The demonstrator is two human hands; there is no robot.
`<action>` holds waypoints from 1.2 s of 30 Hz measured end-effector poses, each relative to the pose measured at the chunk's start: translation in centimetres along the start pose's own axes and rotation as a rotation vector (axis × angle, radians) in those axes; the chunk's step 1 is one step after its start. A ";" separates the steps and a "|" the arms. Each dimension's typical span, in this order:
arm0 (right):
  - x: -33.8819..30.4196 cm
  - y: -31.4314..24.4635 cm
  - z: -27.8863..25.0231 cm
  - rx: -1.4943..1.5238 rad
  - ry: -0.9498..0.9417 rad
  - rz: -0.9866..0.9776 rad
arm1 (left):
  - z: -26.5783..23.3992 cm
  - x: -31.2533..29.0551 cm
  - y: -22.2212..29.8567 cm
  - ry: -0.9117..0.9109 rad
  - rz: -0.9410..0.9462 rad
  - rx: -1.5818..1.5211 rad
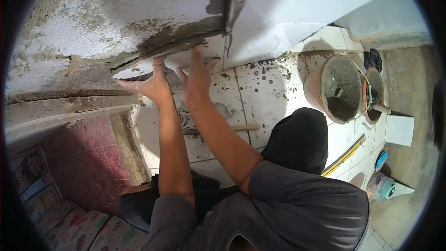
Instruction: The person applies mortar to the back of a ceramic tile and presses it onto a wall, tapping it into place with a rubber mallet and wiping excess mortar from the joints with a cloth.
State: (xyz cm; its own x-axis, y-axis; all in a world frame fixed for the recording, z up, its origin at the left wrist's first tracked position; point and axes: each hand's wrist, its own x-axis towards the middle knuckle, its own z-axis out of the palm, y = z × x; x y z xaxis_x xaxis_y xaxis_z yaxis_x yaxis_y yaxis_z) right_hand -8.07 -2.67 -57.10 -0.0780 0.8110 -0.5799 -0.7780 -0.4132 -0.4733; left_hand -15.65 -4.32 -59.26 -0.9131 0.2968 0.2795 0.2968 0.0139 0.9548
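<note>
White tile (179, 59) partly behind fingers (198, 58), grey cloth (224, 110) half behind right forearm (220, 132), patterned fabric (88, 227) perhaps, cut off below

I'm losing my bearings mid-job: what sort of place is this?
Likely a room under renovation: the left hand and right hand touch a tile at the patchy wall, a bucket of grey mix stands nearby, and the tiled floor is spattered.

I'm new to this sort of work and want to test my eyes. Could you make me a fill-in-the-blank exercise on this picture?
1. The left hand and right hand both touch a tile coloured ____.
2. The larger bucket stands to the person's ____.
3. The long, thin bar is mostly coloured ____.
4. The cloth over the raised knee is coloured ____.

Missing words: white; right; yellow; black.
</note>
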 end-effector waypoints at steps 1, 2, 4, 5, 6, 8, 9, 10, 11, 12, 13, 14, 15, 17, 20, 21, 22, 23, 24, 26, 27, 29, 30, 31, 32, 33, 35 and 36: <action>0.7 2.1 -0.8 -0.075 -0.006 0.001 | -0.6 0.4 0.1 0.020 0.002 0.017; 1.9 3.4 -2.3 -0.152 -0.003 -0.011 | -0.5 0.3 0.4 0.004 0.001 0.013; 8.0 2.8 -7.6 -0.084 -0.043 -0.035 | 1.8 -1.0 1.8 -0.056 -0.006 -0.175; 8.0 2.6 -7.4 -0.025 -0.114 0.014 | 1.5 -0.6 1.2 -0.028 0.008 -0.195; 7.6 2.8 -7.1 -0.016 -0.111 0.017 | 1.2 -0.2 0.7 -0.034 0.014 -0.189; 6.9 3.2 -6.5 0.012 0.002 0.048 | 0.8 0.1 0.2 0.014 -0.001 -0.148; 6.7 3.2 -6.6 0.015 0.009 0.050 | 0.6 -0.2 0.6 -0.024 -0.045 -0.262; 6.4 3.2 -6.5 0.011 -0.004 0.063 | 0.4 -0.3 0.3 -0.029 -0.047 -0.257; 6.5 3.2 -6.6 0.008 -0.014 0.070 | 0.5 -0.2 0.4 -0.029 -0.040 -0.258; 6.7 3.1 -6.7 0.010 -0.005 0.067 | 0.6 -0.3 0.5 -0.029 -0.032 -0.259; 6.9 3.0 -6.7 0.020 -0.028 0.062 | 0.7 -0.5 0.6 -0.042 -0.058 -0.275; 7.0 3.3 -6.9 0.030 -0.053 0.065 | 0.7 -0.5 0.6 -0.044 -0.062 -0.267; 6.9 3.6 -7.1 0.030 -0.046 0.071 | 0.8 -0.5 0.6 -0.024 -0.038 -0.233; 7.1 3.8 -7.0 0.063 -0.095 0.032 | 0.8 -0.4 0.3 -0.004 -0.011 -0.202; 6.9 4.0 -6.9 0.071 -0.030 0.011 | 0.5 -0.3 0.0 -0.034 -0.042 -0.222; 6.9 3.9 -6.9 0.068 -0.023 0.014 | 0.6 -0.4 0.6 -0.050 -0.052 -0.269; 7.2 3.6 -7.0 0.091 -0.029 0.029 | 0.6 -0.5 0.8 -0.066 -0.062 -0.315; 7.1 3.6 -6.8 0.115 -0.044 0.050 | 0.5 -0.3 0.5 -0.059 -0.061 -0.308; 6.8 3.6 -6.7 0.113 -0.046 0.059 | 0.5 0.0 -0.2 -0.031 -0.037 -0.262; 6.4 3.4 -6.6 0.103 -0.025 0.058 | 0.3 0.2 -0.2 0.002 -0.008 -0.220; 6.4 3.4 -6.5 0.103 -0.032 0.059 | 0.3 -0.1 0.2 -0.036 -0.012 -0.277; 6.0 3.4 -6.8 0.089 -0.105 0.029 | 0.1 -0.2 0.3 -0.068 -0.038 -0.313; 6.1 3.5 -7.0 0.087 -0.100 0.033 | 0.2 -0.3 0.2 -0.067 -0.042 -0.308; 6.4 3.4 -6.9 0.075 -0.057 0.029 | 0.4 -0.3 0.0 -0.039 -0.048 -0.254; 6.9 3.3 -6.5 0.066 -0.027 0.023 | 0.6 0.0 0.0 -0.005 -0.044 -0.208; 6.9 3.2 -6.4 0.067 -0.036 0.026 | 0.6 -0.1 0.0 -0.016 -0.031 -0.210; 6.6 3.2 -7.0 0.087 -0.066 0.068 | 0.4 0.0 -0.5 -0.008 -0.021 -0.169; 6.6 3.3 -7.3 0.084 -0.067 0.080 | 0.2 0.1 -0.7 -0.006 -0.019 -0.127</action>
State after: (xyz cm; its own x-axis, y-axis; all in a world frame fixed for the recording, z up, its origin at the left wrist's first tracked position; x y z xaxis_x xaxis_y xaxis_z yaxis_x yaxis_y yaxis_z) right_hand -6.61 -1.70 -67.33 -0.1810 0.8039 -0.5666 -0.8169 -0.4437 -0.3685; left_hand -15.90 -4.14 -59.89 -0.9165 0.3034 0.2606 0.2410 -0.1010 0.9653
